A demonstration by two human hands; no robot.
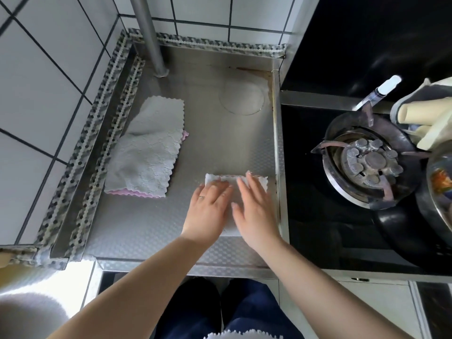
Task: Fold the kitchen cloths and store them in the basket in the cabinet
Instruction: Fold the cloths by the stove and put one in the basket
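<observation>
1. The steel desk [215, 133] is bounded by a tiled wall at its left and far edges, with patterned tape along both; a metal pipe [149, 37] stands upright in the far left corner.
2. A raised steel lip runs along the desk's right edge, and just past it sits the black hob with its gas burner [367, 162].
3. Open steel surface lies across the middle of the desk, at the far right corner and along the near edge, left of the arms.
4. On the hob's right side, a metal bowl [440, 189] is cut off by the picture's edge; what it holds cannot be made out. Beyond it lies an oven mitt [425, 106].
5. A loose pile of grey cloths [146, 148] lies near the desk's left edge, with a pink cloth [137, 192] showing beneath its near side.
6. A folded white cloth [234, 181] lies near the desk's right edge, well apart from the pile.
7. Both hands rest flat on that cloth, fingers straight, side by side: the left hand [210, 209] on its left part, the right hand [254, 209] on its right part. Neither grips it.
8. Another white cloth edge [242, 335] shows at the bottom of the view, below the desk's near edge.
</observation>
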